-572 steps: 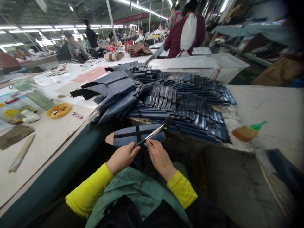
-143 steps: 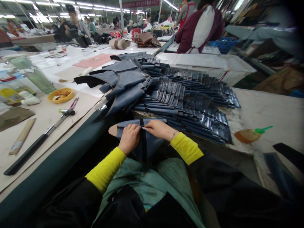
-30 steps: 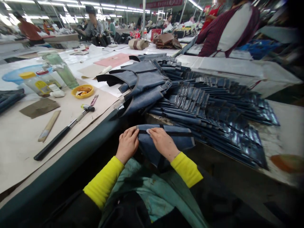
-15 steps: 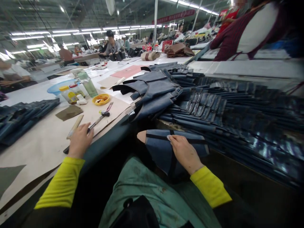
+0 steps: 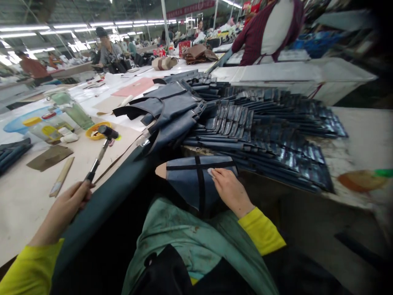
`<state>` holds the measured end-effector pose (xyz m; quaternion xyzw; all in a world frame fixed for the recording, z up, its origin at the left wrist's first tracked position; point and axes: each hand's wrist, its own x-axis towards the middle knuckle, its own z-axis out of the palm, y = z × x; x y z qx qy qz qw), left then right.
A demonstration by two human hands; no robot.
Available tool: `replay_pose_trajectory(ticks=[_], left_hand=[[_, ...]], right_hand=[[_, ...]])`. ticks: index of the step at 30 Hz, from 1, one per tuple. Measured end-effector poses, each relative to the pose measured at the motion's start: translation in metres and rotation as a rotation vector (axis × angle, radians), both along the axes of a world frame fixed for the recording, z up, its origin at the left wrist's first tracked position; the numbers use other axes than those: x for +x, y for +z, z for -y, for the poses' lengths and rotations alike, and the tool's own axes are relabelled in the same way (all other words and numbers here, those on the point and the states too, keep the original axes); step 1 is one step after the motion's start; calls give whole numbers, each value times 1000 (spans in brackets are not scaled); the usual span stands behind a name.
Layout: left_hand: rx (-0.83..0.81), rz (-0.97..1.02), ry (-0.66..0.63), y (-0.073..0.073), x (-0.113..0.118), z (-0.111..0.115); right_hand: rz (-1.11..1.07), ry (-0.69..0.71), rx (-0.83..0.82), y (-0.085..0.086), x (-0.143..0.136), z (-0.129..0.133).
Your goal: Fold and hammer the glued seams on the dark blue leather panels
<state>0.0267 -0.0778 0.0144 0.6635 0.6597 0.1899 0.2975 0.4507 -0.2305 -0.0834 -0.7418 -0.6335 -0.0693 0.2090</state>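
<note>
Off the near edge of the pale worktop (image 5: pixel 21 221), the tapered blue leather-like panel (image 5: pixel 182 180) is best steadied by the right hand (image 5: pixel 231 190), a small white piece (image 5: pixel 210 172) pinched, while a black-headed hammer (image 5: pixel 100 155) is gripped by the left hand (image 5: pixel 66 205).

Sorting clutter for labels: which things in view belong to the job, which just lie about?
In use: hammer in left hand; blue panel and small white piece at right hand.
Apparently lying about: yellow dish, green bottle, wooden stick, brown sheet.
</note>
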Motion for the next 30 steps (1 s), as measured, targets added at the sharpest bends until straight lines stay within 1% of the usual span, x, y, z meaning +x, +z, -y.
replay_pose_trajectory(ticks=[2,4,6,7,9,11,12,15,17,18,22,24,27,28,30], left_hand=[[-187,173,-93,-8,32,24],[-344,221,-197,-22,66,42],[-436,261,-293,-33,98,55],[-442,292,-329,-36,112,60],[-394,363,-386,-39,134,67],[-308,404,-431,-42,149,69],[-267,390,-460,-45,155,68],[-181,245,-547,-59,166,62],[-154,184,-558,-67,169,59],[-146,188,-548,-68,169,58],[-102,267,-513,-59,162,63],[-110,200,-552,-57,157,65],[-164,52,-634,-59,154,67],[-165,36,-642,-60,154,68],[-114,62,-616,-60,154,68]], right_hand=[[-16,-15,17,-5,0,7],[-28,-25,29,-8,-2,10],[-42,-27,38,-9,-4,11],[-49,-25,41,-9,-4,11],[-63,-17,47,-8,-4,11],[-75,-17,54,-8,-4,12],[-78,-19,56,-7,-4,12],[-83,-34,58,-8,-4,13],[-84,-37,55,-9,-4,14],[-87,-36,54,-10,-4,14],[-102,-30,55,-12,-3,13],[-110,-33,61,-12,-2,13],[-121,-28,62,-10,-3,13],[-124,-26,60,-9,-3,13],[-129,-21,58,-8,-4,15]])
